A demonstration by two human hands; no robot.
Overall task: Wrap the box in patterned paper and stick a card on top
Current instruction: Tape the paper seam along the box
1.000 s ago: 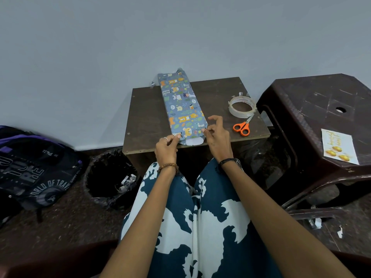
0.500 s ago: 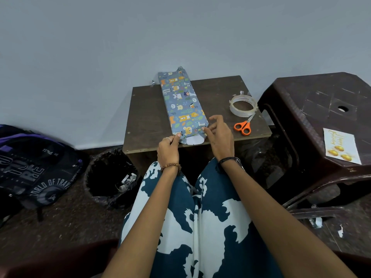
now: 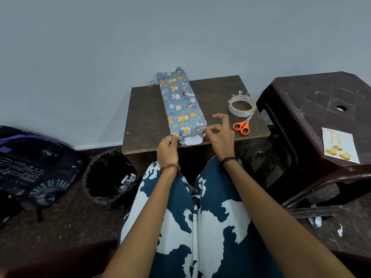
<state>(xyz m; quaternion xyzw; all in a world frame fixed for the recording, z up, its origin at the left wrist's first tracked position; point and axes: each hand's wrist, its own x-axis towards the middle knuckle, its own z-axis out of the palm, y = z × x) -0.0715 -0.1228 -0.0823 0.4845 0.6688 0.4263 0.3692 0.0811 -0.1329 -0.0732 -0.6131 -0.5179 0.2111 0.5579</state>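
A long box wrapped in blue animal-patterned paper [image 3: 180, 105] lies lengthwise on the small brown table [image 3: 216, 91]. Its near end is open, with a white paper flap [image 3: 190, 140] sticking out at the table's front edge. My left hand [image 3: 168, 149] pinches the paper at the near left corner. My right hand [image 3: 219, 135] pinches the paper at the near right corner, index finger lifted. A white card with gold print [image 3: 339, 145] lies on the dark plastic stool [image 3: 321, 101] to the right.
A roll of clear tape [image 3: 242, 105] and orange-handled scissors [image 3: 243, 126] lie on the table's right side. A black bin [image 3: 110, 177] stands on the floor left of my knees, and a dark backpack [image 3: 30, 167] lies farther left. The wall is just behind the table.
Both hands stay at the box's near end. My right hand has raised its index finger a little; the box has not shifted.
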